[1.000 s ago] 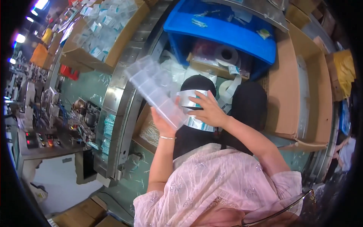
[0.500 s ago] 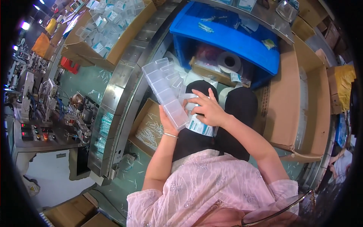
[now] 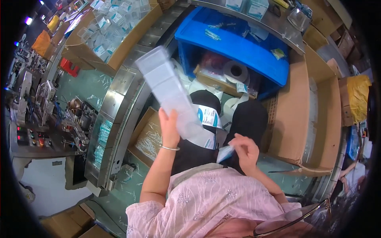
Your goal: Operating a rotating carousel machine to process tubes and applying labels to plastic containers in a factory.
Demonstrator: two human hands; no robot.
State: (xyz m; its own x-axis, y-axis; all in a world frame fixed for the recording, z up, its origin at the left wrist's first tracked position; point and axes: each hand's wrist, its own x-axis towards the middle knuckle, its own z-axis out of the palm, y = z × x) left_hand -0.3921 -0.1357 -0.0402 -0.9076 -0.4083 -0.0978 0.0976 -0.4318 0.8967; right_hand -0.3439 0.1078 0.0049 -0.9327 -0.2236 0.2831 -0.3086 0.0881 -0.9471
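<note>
So the left hand [image 3: 168, 129] has its fingers clamped on a long clear plastic compartment tray [image 3: 171, 95], held up tilted over the lap. The right hand [image 3: 245, 151] pinches a small white-and-blue packet [image 3: 224, 152] down by the knee (a labelled one [image 3: 208, 116] lies on the lap). Blue plastic crate [image 3: 238, 47] sits just beyond.

A person sits with dark trousers and a pink top. The left hand [image 3: 168, 129] holds up a long strip of clear plastic trays [image 3: 170, 93], tilted toward the upper left. The right hand [image 3: 245, 150] pinches a small blue-and-white packet [image 3: 224, 153] over the lap. Ahead stands a blue crate [image 3: 238, 45]; to the right a cardboard box [image 3: 309, 115]; to the left a steel conveyor [image 3: 115, 111]
</note>
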